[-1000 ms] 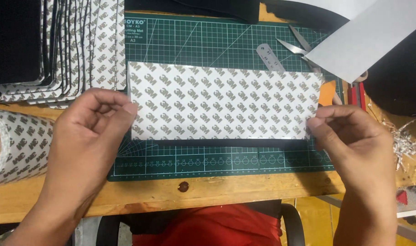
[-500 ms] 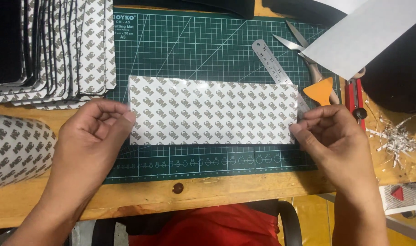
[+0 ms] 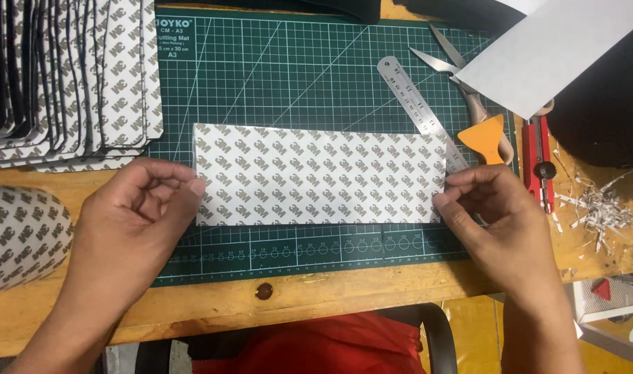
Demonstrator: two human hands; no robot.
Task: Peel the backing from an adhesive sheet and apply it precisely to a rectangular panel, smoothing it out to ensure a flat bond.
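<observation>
Both hands pinched a thin sheet's ends.
The left hand (image 3: 139, 211) and right hand (image 3: 500, 215) gripped the white, grey-patterned rectangular adhesive sheet (image 3: 320, 173), seemingly light and floppy, on the green cutting mat (image 3: 295, 76).

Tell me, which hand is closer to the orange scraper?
Right. The right hand sits just below the orange scraper, pinching the patterned sheet at its right edge; the left hand is at the far edge.
</observation>
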